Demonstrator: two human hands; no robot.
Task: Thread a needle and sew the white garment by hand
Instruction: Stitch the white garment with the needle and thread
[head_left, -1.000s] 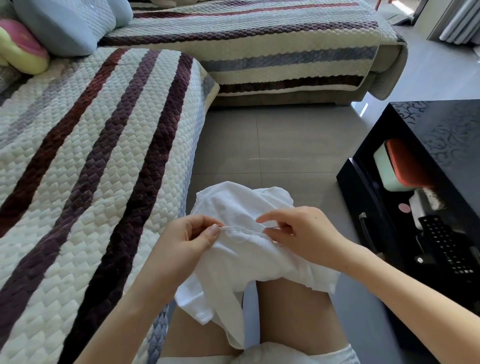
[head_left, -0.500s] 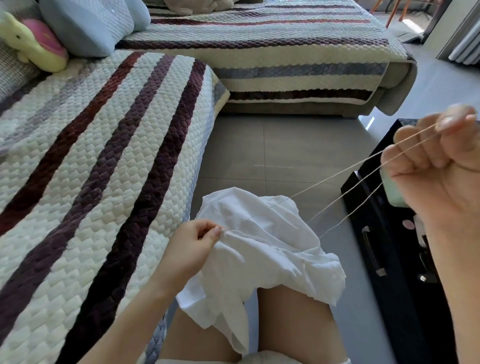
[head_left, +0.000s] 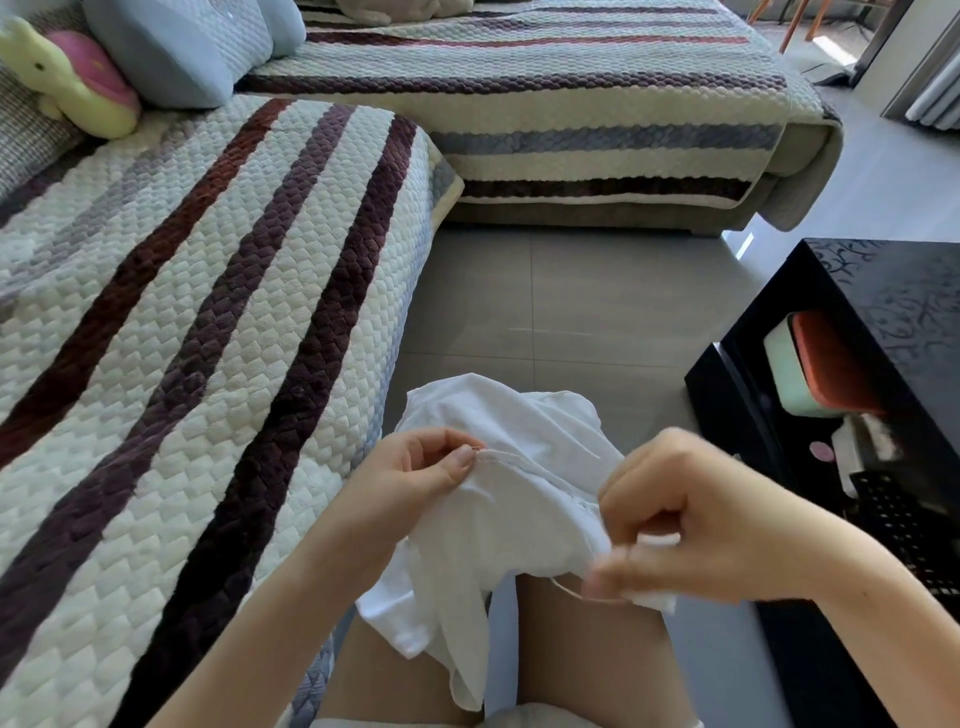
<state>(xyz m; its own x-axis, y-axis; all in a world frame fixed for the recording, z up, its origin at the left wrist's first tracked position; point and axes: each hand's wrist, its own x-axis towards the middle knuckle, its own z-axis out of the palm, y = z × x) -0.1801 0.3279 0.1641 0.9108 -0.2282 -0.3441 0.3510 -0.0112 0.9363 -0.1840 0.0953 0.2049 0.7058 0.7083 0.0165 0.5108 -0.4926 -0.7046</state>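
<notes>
The white garment lies bunched over my bare knees. My left hand pinches its stitched edge between thumb and forefinger, holding the seam up. My right hand is low at the garment's right side, blurred by motion. Its fingers are curled in a pinch over the cloth's corner. A slack loop of pale thread hangs just under its fingertips. The needle is hidden in the blur of that pinch.
The striped quilted sofa seat is at my left, with another sofa section across the grey tiled floor. A black cabinet with an open shelf of small items stands close on my right. Cushions and a plush toy sit at the far left.
My right hand went from the seam up and to the right, drawing the thread taut, and has now dropped back to the garment's right side. The thread has gone slack. My left hand kept its pinch.
</notes>
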